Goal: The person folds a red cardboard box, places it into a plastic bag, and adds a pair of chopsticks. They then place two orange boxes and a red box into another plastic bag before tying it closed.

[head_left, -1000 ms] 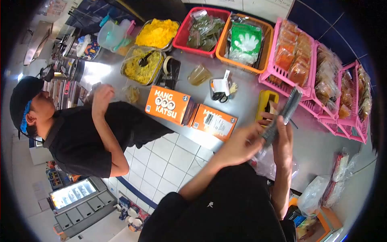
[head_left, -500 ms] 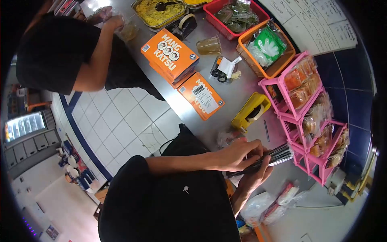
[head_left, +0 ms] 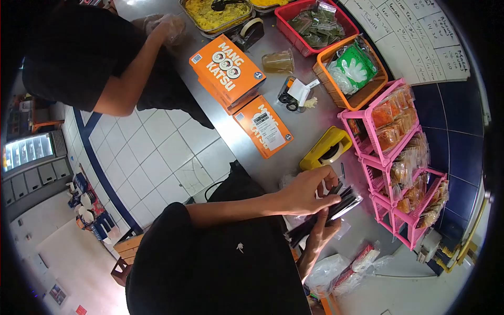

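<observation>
A bundle of thin, narrow black packets (head_left: 300, 229), with shiny clear wrap at the far end, is held between my hands above the metal counter. My right hand (head_left: 321, 236) grips it from below, thumb laid along the packets. On the upper side, my left hand (head_left: 304, 191) has curled fingers and a thumb on the packets, which fan out a little there. What exactly the packets contain I cannot make out. Close by on the counter are a yellow tape dispenser (head_left: 320, 149) and a dark pen (head_left: 343, 169), with clear plastic partly hidden behind my left hand.
Pink tiered baskets (head_left: 386, 152) of packets stand against the wall. Orange boxes (head_left: 228, 71), a plastic cup (head_left: 278, 61), an orange basket (head_left: 344, 89) and a red basket (head_left: 310, 51) share the counter. A co-worker's gloved hand (head_left: 168, 29) is near a tray of yellow food (head_left: 220, 20).
The bundle has come closer to my body and tilted more steeply, its far end more spread. The view has shifted slightly. The co-worker's hand has moved nearer the food tray.
</observation>
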Demonstrator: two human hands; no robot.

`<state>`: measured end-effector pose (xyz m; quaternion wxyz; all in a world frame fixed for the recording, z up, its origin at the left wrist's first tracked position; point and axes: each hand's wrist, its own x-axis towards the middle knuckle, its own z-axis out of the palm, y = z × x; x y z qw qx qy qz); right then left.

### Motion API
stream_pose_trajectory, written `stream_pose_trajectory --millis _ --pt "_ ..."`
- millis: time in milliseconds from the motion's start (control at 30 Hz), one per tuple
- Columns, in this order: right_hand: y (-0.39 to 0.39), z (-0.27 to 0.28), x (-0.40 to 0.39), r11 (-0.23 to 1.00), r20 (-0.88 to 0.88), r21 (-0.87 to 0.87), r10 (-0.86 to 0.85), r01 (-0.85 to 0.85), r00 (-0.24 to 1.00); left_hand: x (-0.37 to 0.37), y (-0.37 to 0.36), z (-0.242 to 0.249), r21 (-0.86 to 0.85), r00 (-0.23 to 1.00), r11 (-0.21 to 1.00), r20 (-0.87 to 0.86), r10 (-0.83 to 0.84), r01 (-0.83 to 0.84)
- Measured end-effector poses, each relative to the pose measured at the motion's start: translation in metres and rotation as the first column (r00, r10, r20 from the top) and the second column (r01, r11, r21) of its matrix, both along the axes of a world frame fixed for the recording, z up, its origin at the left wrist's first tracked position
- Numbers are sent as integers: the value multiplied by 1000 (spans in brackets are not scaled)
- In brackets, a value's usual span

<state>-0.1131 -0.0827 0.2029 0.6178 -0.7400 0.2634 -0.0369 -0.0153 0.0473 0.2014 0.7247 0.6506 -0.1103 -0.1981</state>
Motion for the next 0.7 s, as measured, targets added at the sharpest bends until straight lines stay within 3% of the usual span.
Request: stream_pose_trajectory --millis 33,133,200,267,300,367,400,567,600,633,700 --pt "-2 -4 -4 999 -56 31 46 -44 997 0 -1 -2 0 1000 1000 5 -4 4" --pt "-8 -22 -6 994 93 -74 86 -79 992 0 -2 -7 12 997 1000 79 3 -4" --pt "-3 -18 -4 993 144 -98 85 -72 986 -1 -1 -5 -113 989 993 -141 -53 37" --pt "2 -9 -4 979 95 172 89 -105 991 -3 -3 -13 -149 987 986 -136 -90 70" --pt "4 -7 -3 980 98 173 80 -96 992 -3 -4 -15 -186 984 978 -133 -118 92" --pt "10 -4 -1 969 -45 217 -109 116 993 -6 -5 -15 -207 990 977 -119 -80 54" --pt "15 -3 4 989 -16 102 -105 106 994 -8 -5 -14 -230 994 973 -108 -33 7" --pt "9 -13 -5 999 38 52 -11 9 999 -11 -10 -35 -296 978 952 -210 19 -82" --pt "18 -1 -4 980 -46 164 -109 115 993 -9 -13 -36 -337 976 937 -216 19 -93" --pt "15 2 -7 978 -16 201 -47 49 999 -5 -12 -23 -340 960 938 -277 -25 -74" --pt "16 30 -13 916 -134 382 -80 126 988 5 -9 -7 -245 980 960 -108 -165 135"
